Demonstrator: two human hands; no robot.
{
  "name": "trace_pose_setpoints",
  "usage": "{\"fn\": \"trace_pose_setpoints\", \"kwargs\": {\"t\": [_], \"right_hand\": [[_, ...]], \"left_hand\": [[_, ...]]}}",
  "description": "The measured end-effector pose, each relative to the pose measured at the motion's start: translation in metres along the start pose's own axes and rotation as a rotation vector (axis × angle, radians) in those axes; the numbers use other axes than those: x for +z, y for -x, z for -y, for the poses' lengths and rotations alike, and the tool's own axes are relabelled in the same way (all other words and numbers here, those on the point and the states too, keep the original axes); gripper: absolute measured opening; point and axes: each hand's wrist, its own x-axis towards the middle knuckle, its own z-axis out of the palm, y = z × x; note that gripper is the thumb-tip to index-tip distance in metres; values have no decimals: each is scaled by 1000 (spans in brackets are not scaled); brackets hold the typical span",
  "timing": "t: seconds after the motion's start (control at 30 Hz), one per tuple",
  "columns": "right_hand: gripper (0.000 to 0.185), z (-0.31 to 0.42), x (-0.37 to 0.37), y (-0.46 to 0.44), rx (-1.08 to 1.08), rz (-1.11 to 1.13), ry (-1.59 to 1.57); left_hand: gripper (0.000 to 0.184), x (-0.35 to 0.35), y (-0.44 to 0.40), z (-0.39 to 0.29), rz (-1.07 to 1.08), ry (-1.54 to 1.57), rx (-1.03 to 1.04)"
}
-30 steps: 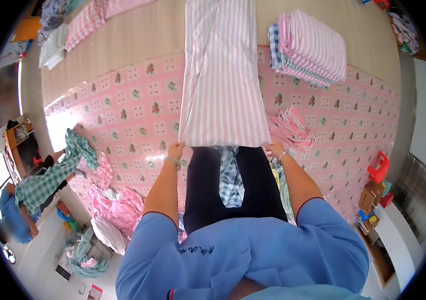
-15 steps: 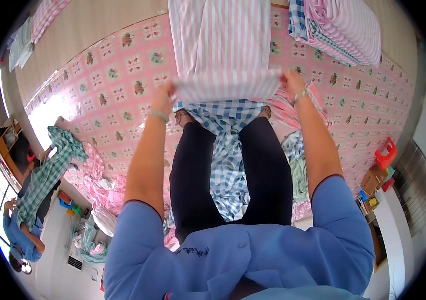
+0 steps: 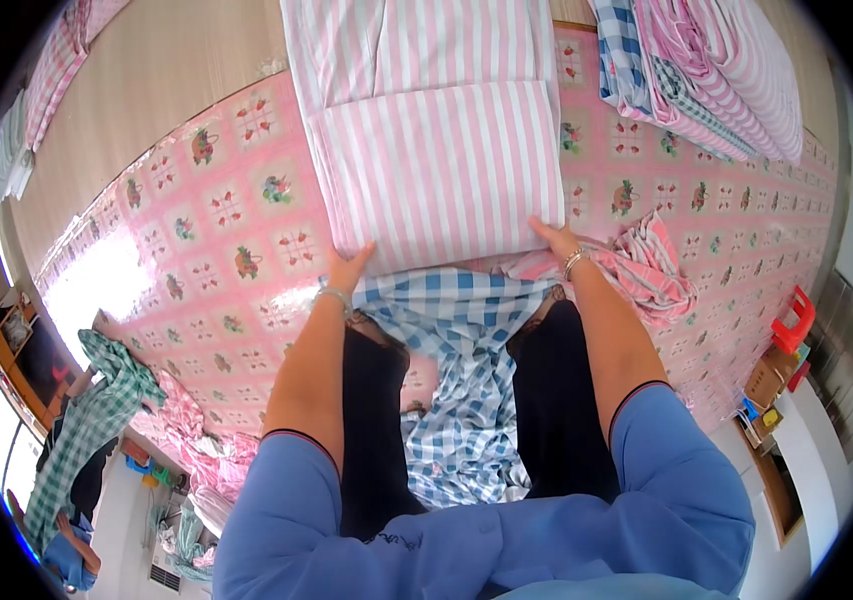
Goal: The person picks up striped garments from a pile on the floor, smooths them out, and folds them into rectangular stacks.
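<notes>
A pink-and-white striped cloth (image 3: 446, 170) lies lengthwise in front of me, its near end doubled back over itself in a flat fold. At the left corner of that folded edge is my left hand (image 3: 349, 268), thumb on top and fingers partly hidden at the edge. My right hand (image 3: 558, 242) grips the right corner the same way, with a bracelet on its wrist. Just below the fold, a blue-and-white checked cloth (image 3: 461, 350) hangs bunched between my legs.
Folded striped and checked cloths (image 3: 716, 75) are stacked at upper right. A crumpled pink striped cloth (image 3: 646, 270) lies right of my right hand. The patterned pink sheet (image 3: 211, 200) covers the surface. At far left, another person (image 3: 71, 560) is beside a green checked cloth (image 3: 86, 430).
The near end of the striped cloth was lifted and folded away from me, and now lies flat. My hands rose with it, then came back to the new near edge.
</notes>
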Motion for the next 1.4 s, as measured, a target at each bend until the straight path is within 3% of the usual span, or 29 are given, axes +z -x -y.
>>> {"fn": "trace_pose_setpoints", "kwargs": {"t": [0.1, 0.17, 0.27, 0.33, 0.43, 0.5, 0.53, 0.57, 0.6, 0.67, 0.8, 0.87, 0.9, 0.97, 1.1, 1.17, 1.2, 1.27, 1.4], "right_hand": [[60, -3, -4, -9, 72, 28, -62], [55, -2, -14, -5, 268, -55, 74], [54, 23, -16, 71, 340, 77, -160], [53, 13, -25, 119, 381, 140, -156], [55, 20, -31, 195, 365, 192, -230], [57, 48, -31, 221, 343, 176, -217], [57, 69, -32, 222, 248, 185, -251], [57, 79, -31, 217, 159, 193, -288], [52, 81, -35, 197, 174, 202, -329], [50, 89, -44, 129, 193, 205, -400], [58, 115, -26, 37, 29, 197, -519], [66, 108, -11, 21, -10, -200, -198], [66, 85, -12, 5, 7, -205, -192], [75, 27, -15, -23, -298, -109, 202], [82, -29, -11, -18, -109, -8, 332], [77, -42, -5, -9, -138, -234, 672], [77, -37, -4, -6, -126, -235, 674], [65, -13, -4, 1, 243, 140, 162], [54, 37, -5, 39, 187, 273, 19]], "left_hand": [[80, 4, -3, -5, 22, 51, 46], [65, -8, 12, -21, 148, 53, -151], [56, -37, 87, -49, 236, 211, -276], [55, -56, 129, -35, 227, 51, -324], [53, -79, 195, -28, 246, 207, -409], [51, -93, 210, -39, 278, 265, -317], [49, -99, 216, -51, 308, 322, -216], [43, -98, 222, -97, 188, 240, -346], [35, -104, 186, -71, 215, 165, -351], [27, -94, 150, -106, 315, 450, -236], [45, -67, 73, -138, 388, 746, -129], [70, -53, 48, -122, -107, 351, -55], [70, -46, 38, -103, -103, 346, -73], [91, -34, 17, -56, -163, 129, 23], [91, -11, -10, 25, -65, 7, 130], [91, -4, 4, 17, -15, -178, 148], [91, -3, 3, 17, -7, -182, 139], [90, -6, -4, 7, 237, -28, -35], [88, -16, 35, -30, 220, -6, 14]]}}
